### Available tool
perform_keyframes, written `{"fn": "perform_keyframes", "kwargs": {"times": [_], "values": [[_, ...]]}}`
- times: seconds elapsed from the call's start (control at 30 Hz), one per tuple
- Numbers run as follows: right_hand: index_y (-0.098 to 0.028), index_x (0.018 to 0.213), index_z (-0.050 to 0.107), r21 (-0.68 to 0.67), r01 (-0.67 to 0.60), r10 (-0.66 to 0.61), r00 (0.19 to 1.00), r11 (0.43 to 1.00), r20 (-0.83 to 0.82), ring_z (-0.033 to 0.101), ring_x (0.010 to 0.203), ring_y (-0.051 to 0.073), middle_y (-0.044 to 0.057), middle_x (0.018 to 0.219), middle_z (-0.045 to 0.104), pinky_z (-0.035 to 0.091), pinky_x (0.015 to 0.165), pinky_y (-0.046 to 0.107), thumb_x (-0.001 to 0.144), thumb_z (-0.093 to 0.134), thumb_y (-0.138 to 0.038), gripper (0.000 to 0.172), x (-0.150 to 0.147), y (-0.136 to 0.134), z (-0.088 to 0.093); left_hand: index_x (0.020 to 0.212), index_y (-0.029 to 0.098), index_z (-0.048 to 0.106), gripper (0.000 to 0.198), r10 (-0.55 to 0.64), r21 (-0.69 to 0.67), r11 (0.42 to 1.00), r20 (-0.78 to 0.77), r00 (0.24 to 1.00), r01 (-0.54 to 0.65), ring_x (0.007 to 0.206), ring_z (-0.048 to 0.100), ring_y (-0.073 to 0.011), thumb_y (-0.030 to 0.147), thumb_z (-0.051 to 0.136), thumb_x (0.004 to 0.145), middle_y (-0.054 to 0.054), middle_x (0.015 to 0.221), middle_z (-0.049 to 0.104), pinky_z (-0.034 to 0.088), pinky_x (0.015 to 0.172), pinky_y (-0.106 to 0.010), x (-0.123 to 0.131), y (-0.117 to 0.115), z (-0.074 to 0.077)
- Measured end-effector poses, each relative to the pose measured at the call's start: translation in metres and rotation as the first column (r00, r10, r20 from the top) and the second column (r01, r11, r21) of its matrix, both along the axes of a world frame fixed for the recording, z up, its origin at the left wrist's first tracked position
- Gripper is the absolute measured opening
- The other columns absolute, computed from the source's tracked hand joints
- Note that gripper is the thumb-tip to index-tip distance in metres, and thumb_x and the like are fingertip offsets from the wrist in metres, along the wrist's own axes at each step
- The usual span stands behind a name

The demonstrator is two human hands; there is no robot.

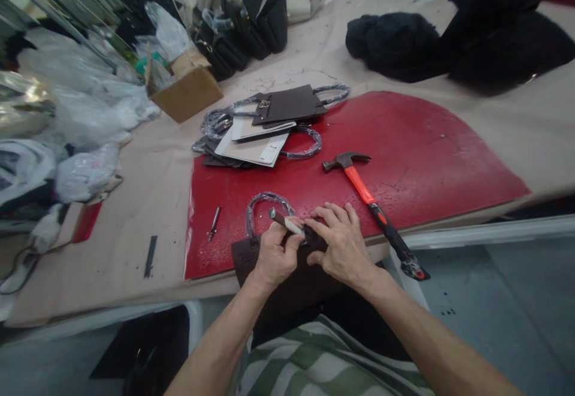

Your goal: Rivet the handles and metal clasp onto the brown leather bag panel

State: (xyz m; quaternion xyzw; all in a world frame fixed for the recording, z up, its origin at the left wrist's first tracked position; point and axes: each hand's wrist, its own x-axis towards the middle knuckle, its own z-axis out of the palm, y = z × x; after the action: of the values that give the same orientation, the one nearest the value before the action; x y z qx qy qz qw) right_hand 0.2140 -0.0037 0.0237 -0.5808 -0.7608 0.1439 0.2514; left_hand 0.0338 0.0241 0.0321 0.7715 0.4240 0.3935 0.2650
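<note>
My left hand (277,255) is closed around a short metal punch (279,217) with a white-wrapped lower part. Its tip points down at a dark brown bag panel (245,255), which lies over the table's front edge. A plastic-wrapped handle (263,198) loops up from that panel. My right hand (341,243) grips the dark panel beside the punch tip, thumb and forefinger on either side of a dark piece; the exact contact is hidden. To its right lies a claw hammer (359,186) with an orange and black handle, its end jutting past the table edge.
A red board (417,150) covers the front of the table. On it lie stacked bag panels (290,105) with wrapped handles and a small metal rod (214,223). Behind are a cardboard box (186,93), dark bags (269,24) and black cloth (395,42). A dark strip (150,256) lies left.
</note>
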Motion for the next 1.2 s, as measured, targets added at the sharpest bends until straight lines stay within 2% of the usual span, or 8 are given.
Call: {"fn": "perform_keyframes", "kwargs": {"times": [0.2, 0.4, 0.57, 0.73, 0.87, 1.2], "values": [[-0.025, 0.126, 0.062, 0.003, -0.039, 0.039, 0.999, 0.999, -0.002, 0.041, 0.130, 0.035, 0.007, 0.132, 0.057, 0.019, 0.117, 0.062, 0.061, 0.090, -0.038, 0.072, 0.004, 0.001, 0.002, 0.097, 0.017, 0.065, 0.012, -0.033, -0.008, 0.999, 0.072, 0.997, 0.034, 0.095, 0.068, -0.0184, 0.015, 0.057, 0.088, -0.006, 0.100, 0.071, 0.056, 0.089, -0.031, -0.003, 0.002, -0.001], [-0.022, 0.130, 0.058, -0.018, -0.119, 0.119, 0.993, 0.993, -0.001, 0.040, 0.132, 0.034, 0.008, 0.135, 0.056, 0.020, 0.116, 0.061, 0.063, 0.087, -0.027, 0.073, 0.010, 0.003, 0.003, 0.095, 0.017, 0.066, 0.011, -0.056, -0.036, 0.998, 0.063, 0.996, 0.058, 0.094, 0.069, -0.0193, 0.017, 0.057, 0.089, -0.007, 0.099, 0.071, 0.057, 0.089, -0.033, -0.004, 0.005, -0.001], [-0.022, 0.129, 0.058, -0.023, -0.111, 0.111, 0.994, 0.994, -0.006, 0.041, 0.131, 0.034, 0.009, 0.133, 0.056, 0.019, 0.117, 0.061, 0.065, 0.084, -0.024, 0.069, 0.011, 0.002, 0.005, 0.097, 0.017, 0.066, 0.013, -0.020, 0.011, 1.000, 0.058, 0.998, 0.020, 0.094, 0.069, -0.0194, 0.017, 0.056, 0.088, -0.008, 0.099, 0.072, 0.057, 0.089, -0.033, -0.002, 0.003, -0.002], [-0.022, 0.129, 0.058, -0.013, -0.103, 0.103, 0.995, 0.995, 0.005, 0.040, 0.131, 0.033, 0.007, 0.132, 0.056, 0.019, 0.117, 0.060, 0.065, 0.084, -0.023, 0.069, 0.009, 0.002, 0.004, 0.096, 0.017, 0.066, 0.013, -0.060, 0.045, 0.997, 0.050, 0.997, 0.058, 0.093, 0.070, -0.0192, 0.016, 0.055, 0.088, -0.007, 0.098, 0.072, 0.057, 0.088, -0.032, -0.002, 0.002, 0.000], [-0.023, 0.127, 0.060, 0.009, -0.067, 0.067, 0.998, 0.998, 0.007, 0.041, 0.130, 0.032, 0.006, 0.132, 0.056, 0.018, 0.118, 0.059, 0.064, 0.085, -0.023, 0.067, 0.006, 0.001, 0.002, 0.096, 0.017, 0.065, 0.013, -0.040, 0.071, 0.997, 0.039, 0.998, 0.037, 0.093, 0.069, -0.0193, 0.016, 0.055, 0.089, -0.008, 0.099, 0.072, 0.057, 0.088, -0.033, -0.001, 0.001, 0.000], [-0.024, 0.125, 0.061, 0.032, -0.051, 0.051, 0.999, 0.998, 0.006, 0.043, 0.127, 0.031, 0.006, 0.128, 0.058, 0.021, 0.117, 0.058, 0.065, 0.083, -0.022, 0.063, 0.004, 0.001, 0.002, 0.098, 0.017, 0.065, 0.012, -0.020, 0.161, 0.987, 0.009, 1.000, 0.019, 0.098, 0.069, -0.0208, 0.018, 0.055, 0.091, -0.009, 0.102, 0.072, 0.057, 0.090, -0.035, 0.000, -0.003, -0.008]]}}
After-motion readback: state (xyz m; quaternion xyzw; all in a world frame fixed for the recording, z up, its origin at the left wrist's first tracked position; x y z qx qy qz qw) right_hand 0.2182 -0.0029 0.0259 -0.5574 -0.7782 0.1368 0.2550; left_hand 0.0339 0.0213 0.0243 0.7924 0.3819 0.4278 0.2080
